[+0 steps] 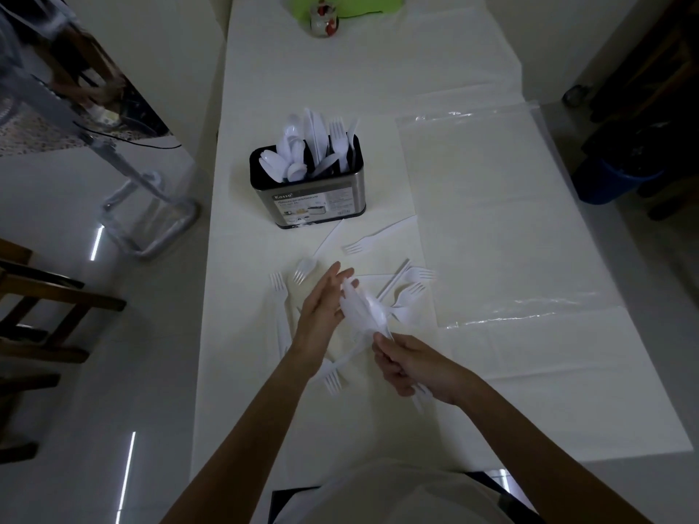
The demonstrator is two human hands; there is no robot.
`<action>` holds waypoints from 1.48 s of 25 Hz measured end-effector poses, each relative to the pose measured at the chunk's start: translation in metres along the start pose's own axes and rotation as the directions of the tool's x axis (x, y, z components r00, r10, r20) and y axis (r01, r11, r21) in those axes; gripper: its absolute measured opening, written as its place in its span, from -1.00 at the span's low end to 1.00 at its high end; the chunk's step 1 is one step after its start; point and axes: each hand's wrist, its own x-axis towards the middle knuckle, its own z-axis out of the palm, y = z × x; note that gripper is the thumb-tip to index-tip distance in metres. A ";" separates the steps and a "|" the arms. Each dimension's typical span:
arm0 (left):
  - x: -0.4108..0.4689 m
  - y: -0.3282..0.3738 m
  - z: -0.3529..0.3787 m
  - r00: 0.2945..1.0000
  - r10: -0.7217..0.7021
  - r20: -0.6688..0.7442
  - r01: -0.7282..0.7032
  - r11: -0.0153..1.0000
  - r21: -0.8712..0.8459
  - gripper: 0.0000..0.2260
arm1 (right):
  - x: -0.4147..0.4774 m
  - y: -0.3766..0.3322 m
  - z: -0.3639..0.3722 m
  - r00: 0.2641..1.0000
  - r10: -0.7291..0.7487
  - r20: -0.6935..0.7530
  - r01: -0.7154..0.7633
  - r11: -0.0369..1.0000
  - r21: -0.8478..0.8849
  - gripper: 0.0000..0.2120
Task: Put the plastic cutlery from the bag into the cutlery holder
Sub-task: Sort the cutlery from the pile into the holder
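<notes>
In front of the oval steel cutlery holder (307,191), the right hand (412,366) grips a bundle of white plastic forks (363,315); the left hand (321,306), fingers straight, presses it.

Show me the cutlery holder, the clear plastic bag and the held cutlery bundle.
cutlery holder (314,185), head view, front metal wall.
clear plastic bag (503,221), head view, flat middle.
held cutlery bundle (361,312), head view, its middle.

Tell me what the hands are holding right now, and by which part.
The right hand grips a bundle of white plastic cutlery by what look like the handle ends; the left hand steadies its far end with straight fingers.
</notes>
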 end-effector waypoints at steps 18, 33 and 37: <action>-0.002 -0.017 -0.015 0.985 0.172 -0.032 -0.151 0.925 0.348 -0.82 | 0.007 -0.001 -0.014 0.950 0.069 -0.303 -0.114 0.984 -0.135 -0.60; 0.029 -0.039 0.020 0.987 0.161 0.024 -0.068 0.277 0.958 -0.74 | -0.013 0.023 -0.042 0.829 -0.105 -0.550 -0.125 0.922 -0.365 -0.71; 0.034 -0.032 0.007 0.994 0.102 0.049 -0.082 0.352 0.933 -0.83 | -0.018 0.033 -0.046 0.800 -0.106 -0.591 -0.132 0.929 -0.346 -0.71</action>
